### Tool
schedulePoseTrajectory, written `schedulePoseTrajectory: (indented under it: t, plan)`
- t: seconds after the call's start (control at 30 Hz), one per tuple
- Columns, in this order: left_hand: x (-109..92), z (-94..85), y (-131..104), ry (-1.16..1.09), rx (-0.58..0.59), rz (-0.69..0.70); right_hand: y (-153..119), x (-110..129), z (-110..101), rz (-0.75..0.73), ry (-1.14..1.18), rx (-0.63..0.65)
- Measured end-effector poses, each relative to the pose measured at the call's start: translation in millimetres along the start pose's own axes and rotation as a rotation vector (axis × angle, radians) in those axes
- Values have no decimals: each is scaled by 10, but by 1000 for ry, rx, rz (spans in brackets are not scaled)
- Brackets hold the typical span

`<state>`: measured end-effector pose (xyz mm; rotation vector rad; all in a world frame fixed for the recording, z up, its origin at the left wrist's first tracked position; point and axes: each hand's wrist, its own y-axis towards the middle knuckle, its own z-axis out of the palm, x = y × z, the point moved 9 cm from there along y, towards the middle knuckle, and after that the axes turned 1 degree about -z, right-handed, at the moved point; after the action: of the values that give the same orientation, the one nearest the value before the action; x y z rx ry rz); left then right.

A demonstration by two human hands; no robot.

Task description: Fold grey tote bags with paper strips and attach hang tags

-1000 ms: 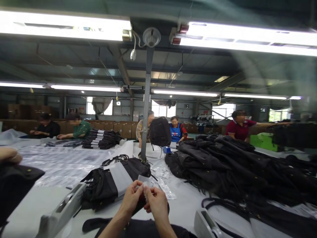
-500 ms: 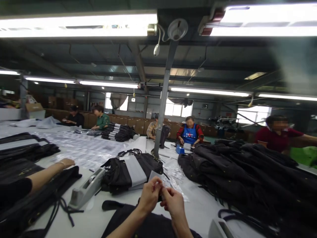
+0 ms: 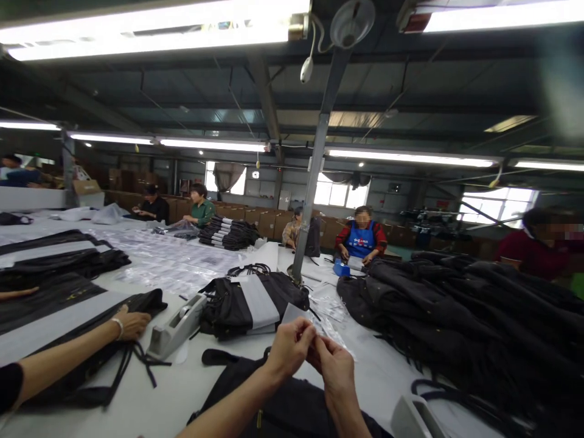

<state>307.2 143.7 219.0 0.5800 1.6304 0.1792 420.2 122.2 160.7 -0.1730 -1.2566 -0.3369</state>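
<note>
In the head view, my left hand and my right hand meet fingertip to fingertip, both pinching. What lies between the fingers is too small or hidden to make out. A translucent whitish sheet shows just beyond my left hand; I cannot tell whether the fingers hold it. Below both hands lies a black cloth item with a strap end, partly covered by my forearms. A folded black bundle wrapped with a white paper band lies just beyond my hands.
A grey tape dispenser stands left; another dispenser is at the front right. Black garments are heaped right. On the left, a co-worker's hand rests on banded black cloth. A post rises beyond; clear plastic bags cover the table.
The view has shifted, so the scene sits further right. My hands stay pinched together. The co-worker's arm at left has moved down onto the cloth, where a white band now shows.
</note>
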Motion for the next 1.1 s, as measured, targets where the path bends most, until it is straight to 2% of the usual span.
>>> schedulePoseTrajectory:
  t: [0.1, 0.23, 0.37, 0.47, 0.5, 0.6, 0.73, 0.87, 0.97, 1.03, 1.1]
  plan:
    - [112, -2, 72, -47, 25, -120, -20, 34, -17, -32, -80, -31]
    - [286, 94, 204, -134, 179, -287, -34, 128, 37, -107, -189, -42]
    - [278, 138, 302, -135, 254, -295, -45, 232, 46, -196, -318, -57]
    - [278, 158, 330, -133, 266, -296, -88, 470, -59, -417, -495, -178]
    - [288, 168, 334, -134, 270, -298, -107, 556, -59, -511, -552, -183]
    - [327, 190, 354, -118, 274, -301, -85, 648, 14, -655, -637, -54]
    - [288, 146, 434, -31, 219, -232, 4, 624, -1, -698, -687, -9]
    - [92, 16, 559, 95, 101, -68, -42, 654, 96, -869, -835, 51]
    - [7, -114, 671, 158, -9, -5, -92, 643, 182, -945, -953, 134]
    - [-9, -190, 760, 178, -68, 13, -80, 618, 215, -944, -992, 195]
    - [-22, -225, 855, 179, -84, 31, 22, 615, 183, -867, -947, 195]
